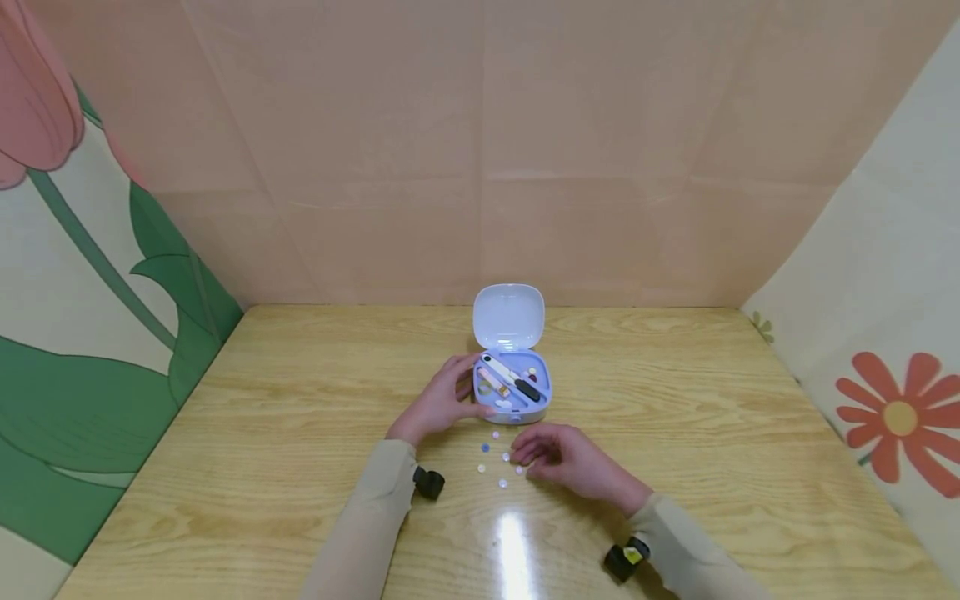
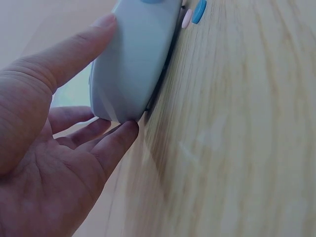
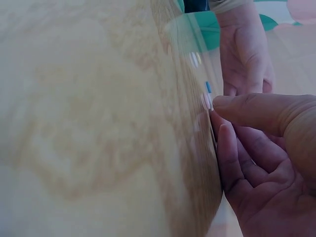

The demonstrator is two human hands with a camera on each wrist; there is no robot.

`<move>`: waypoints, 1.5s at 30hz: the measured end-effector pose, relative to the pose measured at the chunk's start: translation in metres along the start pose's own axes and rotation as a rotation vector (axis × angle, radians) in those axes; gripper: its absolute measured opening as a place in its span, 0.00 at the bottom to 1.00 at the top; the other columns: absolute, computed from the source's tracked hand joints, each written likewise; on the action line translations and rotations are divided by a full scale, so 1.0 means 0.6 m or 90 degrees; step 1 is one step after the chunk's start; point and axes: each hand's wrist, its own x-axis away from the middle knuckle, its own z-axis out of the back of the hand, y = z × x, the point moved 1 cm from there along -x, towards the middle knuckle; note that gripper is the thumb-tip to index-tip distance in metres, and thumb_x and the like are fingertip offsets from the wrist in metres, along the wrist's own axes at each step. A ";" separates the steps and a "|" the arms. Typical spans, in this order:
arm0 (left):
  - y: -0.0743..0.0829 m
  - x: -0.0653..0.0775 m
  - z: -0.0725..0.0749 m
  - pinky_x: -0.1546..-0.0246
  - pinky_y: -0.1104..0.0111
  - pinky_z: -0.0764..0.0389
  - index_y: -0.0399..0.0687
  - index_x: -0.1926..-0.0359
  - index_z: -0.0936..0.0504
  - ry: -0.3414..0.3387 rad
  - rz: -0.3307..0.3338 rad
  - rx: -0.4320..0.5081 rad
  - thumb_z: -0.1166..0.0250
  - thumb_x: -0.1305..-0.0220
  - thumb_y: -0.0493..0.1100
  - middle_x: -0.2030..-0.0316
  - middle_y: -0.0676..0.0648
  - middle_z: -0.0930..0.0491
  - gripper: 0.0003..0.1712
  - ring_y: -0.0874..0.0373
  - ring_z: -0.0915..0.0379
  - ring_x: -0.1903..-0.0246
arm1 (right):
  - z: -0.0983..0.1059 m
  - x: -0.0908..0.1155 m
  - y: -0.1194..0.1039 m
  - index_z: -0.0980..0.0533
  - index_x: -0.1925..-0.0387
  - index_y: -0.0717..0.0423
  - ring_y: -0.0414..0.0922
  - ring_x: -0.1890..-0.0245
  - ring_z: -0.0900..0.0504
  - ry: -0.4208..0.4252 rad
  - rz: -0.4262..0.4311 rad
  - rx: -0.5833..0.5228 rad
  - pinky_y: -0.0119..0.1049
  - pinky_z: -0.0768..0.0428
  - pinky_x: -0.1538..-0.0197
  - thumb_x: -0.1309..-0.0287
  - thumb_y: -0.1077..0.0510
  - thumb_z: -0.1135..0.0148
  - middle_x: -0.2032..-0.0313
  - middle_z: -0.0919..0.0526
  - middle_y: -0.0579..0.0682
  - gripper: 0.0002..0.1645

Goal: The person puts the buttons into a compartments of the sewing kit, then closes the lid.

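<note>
A small lilac plastic case [image 1: 546, 375] stands on the table with its lid [image 1: 508, 315] raised. Inside lie a white-and-black slim tool [image 1: 517, 380], a pink stick-like item with a gold end [image 1: 492, 382] and other small bits. My left hand [image 1: 441, 402] holds the case's left side, thumb along the front wall and fingers round the far corner. Several small buttons lie in front of the case, among them a blue button [image 1: 485, 447] and a white button [image 1: 503, 483]. Beside them my right hand [image 1: 572, 464] hovers low, fingers loosely bent, the thumb [image 3: 247, 109] apart from the fingers.
The wooden table [image 1: 285, 467] runs back to a plain pinkish-brown backdrop [image 1: 480, 150]. Flower-printed panels [image 1: 862, 275] flank it on both sides. Dark cameras [image 1: 429, 483] are strapped to both wrists. A bright reflection shines near the table's front.
</note>
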 end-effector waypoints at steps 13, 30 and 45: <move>-0.001 0.000 -0.001 0.36 0.70 0.34 0.46 0.28 0.43 -0.001 -0.009 -0.005 0.25 0.51 0.40 0.37 0.48 0.40 0.52 0.52 0.43 0.34 | -0.007 -0.005 -0.008 0.23 0.55 0.60 0.48 0.59 0.18 0.012 -0.027 0.033 0.36 0.17 0.54 0.50 0.72 0.34 0.61 0.16 0.51 0.18; 0.022 0.011 -0.002 0.33 0.59 0.38 0.38 0.28 0.46 -0.007 -0.004 0.021 0.28 0.49 0.32 0.35 0.39 0.43 0.51 0.45 0.47 0.33 | -0.011 -0.008 -0.013 0.22 0.58 0.59 0.47 0.62 0.19 0.021 -0.053 0.057 0.34 0.16 0.58 0.50 0.69 0.31 0.64 0.17 0.49 0.16; -0.007 -0.002 -0.002 0.37 0.72 0.34 0.46 0.28 0.42 0.006 -0.013 0.005 0.24 0.53 0.40 0.38 0.48 0.40 0.52 0.53 0.43 0.34 | -0.013 -0.009 -0.014 0.22 0.58 0.57 0.44 0.64 0.19 0.032 -0.059 0.092 0.33 0.17 0.63 0.51 0.69 0.31 0.66 0.17 0.46 0.16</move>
